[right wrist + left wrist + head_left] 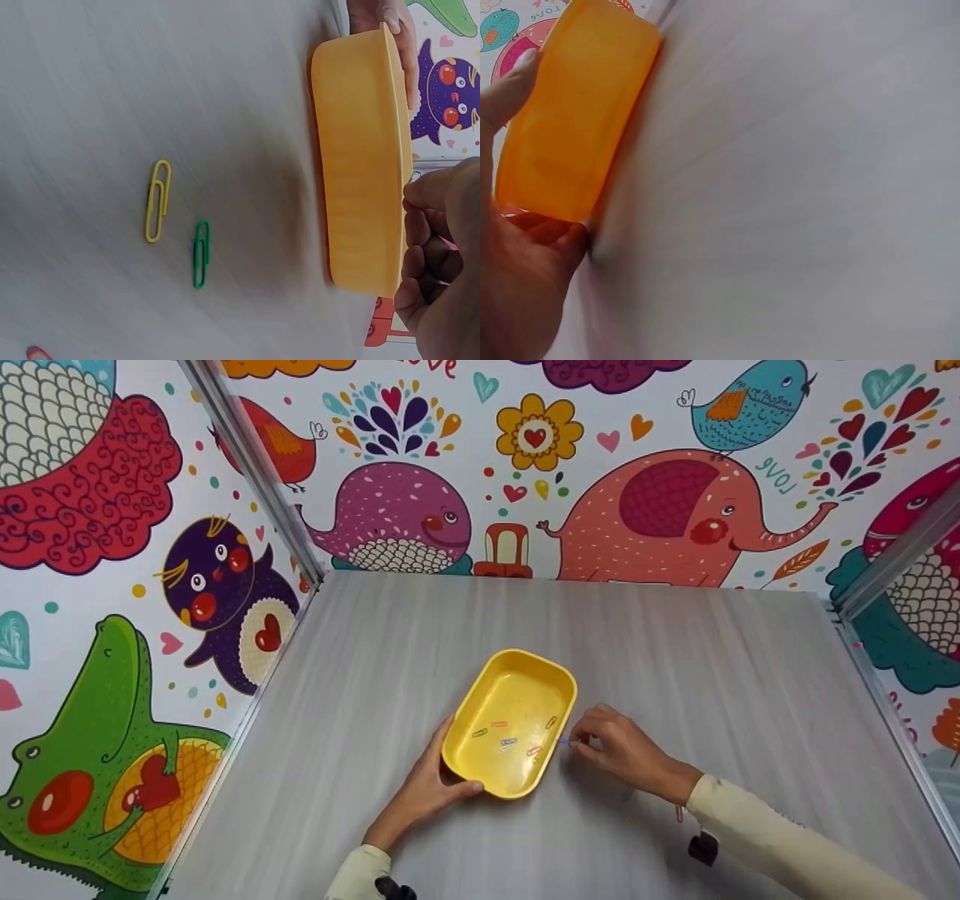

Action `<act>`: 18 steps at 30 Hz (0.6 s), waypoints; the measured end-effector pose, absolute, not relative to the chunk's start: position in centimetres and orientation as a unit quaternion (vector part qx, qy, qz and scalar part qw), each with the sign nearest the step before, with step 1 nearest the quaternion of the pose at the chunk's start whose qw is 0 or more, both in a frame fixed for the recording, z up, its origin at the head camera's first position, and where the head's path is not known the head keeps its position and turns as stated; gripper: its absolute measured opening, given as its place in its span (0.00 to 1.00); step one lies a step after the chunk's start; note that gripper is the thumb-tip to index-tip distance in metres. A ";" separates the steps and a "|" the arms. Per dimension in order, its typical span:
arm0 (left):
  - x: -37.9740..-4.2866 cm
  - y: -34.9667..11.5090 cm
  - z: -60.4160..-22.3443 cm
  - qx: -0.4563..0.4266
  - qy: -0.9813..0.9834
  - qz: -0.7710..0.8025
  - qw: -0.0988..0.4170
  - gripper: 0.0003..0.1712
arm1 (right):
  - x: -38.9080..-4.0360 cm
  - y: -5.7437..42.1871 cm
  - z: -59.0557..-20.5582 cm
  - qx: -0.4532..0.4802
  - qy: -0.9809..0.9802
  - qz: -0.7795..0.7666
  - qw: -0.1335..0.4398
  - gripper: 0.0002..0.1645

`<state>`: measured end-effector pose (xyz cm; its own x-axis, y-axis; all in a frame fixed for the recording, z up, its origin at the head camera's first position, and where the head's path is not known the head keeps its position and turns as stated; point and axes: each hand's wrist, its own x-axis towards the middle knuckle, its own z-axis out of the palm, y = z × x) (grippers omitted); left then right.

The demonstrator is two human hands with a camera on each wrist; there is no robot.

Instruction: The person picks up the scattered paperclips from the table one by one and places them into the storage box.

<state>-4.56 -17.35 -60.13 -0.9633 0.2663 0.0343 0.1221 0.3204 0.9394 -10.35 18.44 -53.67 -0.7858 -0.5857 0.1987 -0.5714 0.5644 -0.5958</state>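
Note:
A yellow plastic tray (pixel 516 682) sits on the table with several colored paper clips lying inside, among them a green one (pixel 480 733) and a blue one (pixel 508 742). My left hand (pixel 424 787) grips the tray's near left corner, thumb at the rim and fingers along the outer wall. Beside the tray's right edge, my right hand (pixel 619 750) pinches a blue paper clip (pixel 564 741), whose end reaches the rim. In the right wrist view that clip is hidden behind the fingers. The left wrist view shows the left hand (pixel 532 262) around the tray's wall.
On the table right of the tray lie a yellow paper clip (pixel 157 202), a green paper clip (pixel 201 255) and a red paper clip (pixel 679 813), under the right forearm in the head view. Cartoon-printed walls with metal corner posts (pixel 255 465) border the grey table (pixel 360 660).

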 end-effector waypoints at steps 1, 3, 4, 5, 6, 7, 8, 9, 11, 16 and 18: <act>-4.5 -17.4 -60.0 0.118 0.810 0.571 0.065 0.70 | -10.4 18.4 -53.6 -0.330 0.884 -0.331 0.011 0.07; -4.5 -17.4 -59.9 0.116 0.809 0.572 0.070 0.70 | -10.4 18.2 -53.6 -0.335 0.884 -0.325 0.010 0.07; -4.4 -17.3 -59.8 0.115 0.809 0.572 0.072 0.70 | -10.5 18.1 -53.6 -0.338 0.884 -0.323 0.008 0.07; -4.4 -17.3 -59.8 0.115 0.809 0.572 0.074 0.70 | -10.5 17.9 -53.6 -0.340 0.884 -0.321 0.008 0.07; -4.3 -17.3 -59.7 0.114 0.809 0.571 0.076 0.70 | -10.6 17.8 -53.6 -0.343 0.884 -0.318 0.008 0.08; -4.3 -17.3 -59.7 0.114 0.810 0.571 0.077 0.70 | -10.6 17.7 -53.6 -0.346 0.883 -0.316 0.007 0.08; -4.2 -17.3 -59.7 0.114 0.810 0.571 0.077 0.69 | -10.6 17.6 -53.6 -0.349 0.883 -0.315 0.007 0.09; -4.2 -17.3 -59.7 0.113 0.810 0.571 0.078 0.69 | -10.7 17.4 -53.5 -0.353 0.882 -0.313 0.008 0.10; -4.2 -17.3 -59.7 0.111 0.810 0.571 0.078 0.69 | -10.8 17.2 -53.4 -0.359 0.880 -0.310 0.012 0.10; -4.2 -17.4 -59.9 0.109 0.808 0.574 0.076 0.69 | -11.3 16.6 -53.0 -0.373 0.879 -0.297 0.019 0.06; -4.2 -17.4 -60.0 0.106 0.809 0.573 0.077 0.70 | -11.6 16.4 -52.9 -0.378 0.877 -0.294 0.021 0.05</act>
<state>-4.17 -17.37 -59.95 -0.9658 0.2592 -0.0035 0.0827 0.3208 0.9435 -11.57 16.41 -52.89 -0.7128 -0.6761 0.1863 -0.6518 0.5407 -0.5317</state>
